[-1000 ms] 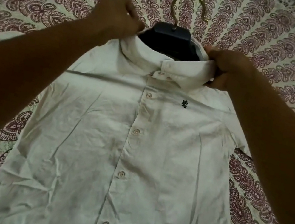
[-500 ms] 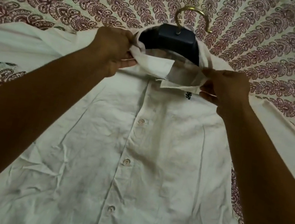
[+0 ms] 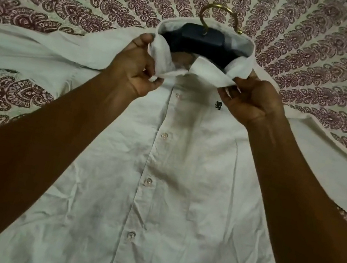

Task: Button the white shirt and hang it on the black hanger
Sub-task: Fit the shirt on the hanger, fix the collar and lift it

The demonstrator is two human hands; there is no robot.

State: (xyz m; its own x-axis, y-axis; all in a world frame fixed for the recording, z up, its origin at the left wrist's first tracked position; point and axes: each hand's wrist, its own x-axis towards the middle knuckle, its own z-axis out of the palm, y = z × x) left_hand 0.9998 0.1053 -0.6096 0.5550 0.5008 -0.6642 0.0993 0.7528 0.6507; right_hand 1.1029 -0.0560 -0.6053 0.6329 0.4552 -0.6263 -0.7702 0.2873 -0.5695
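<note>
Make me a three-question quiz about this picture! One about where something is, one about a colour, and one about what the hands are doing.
1. Where is the black plastic hanger?
A. inside the white cotton shirt's neck
B. beside the shirt
C. under a sleeve

2. What colour is the hanger's metal hook?
A. silver
B. gold
C. red

3. What are the left hand and right hand doing?
A. resting flat
B. undoing a button
C. pinching the collar

Answers:
1 A, since the collar rings the hanger.
2 B, since the hook shines gold.
3 C, since each hand grips one collar tip.
</note>
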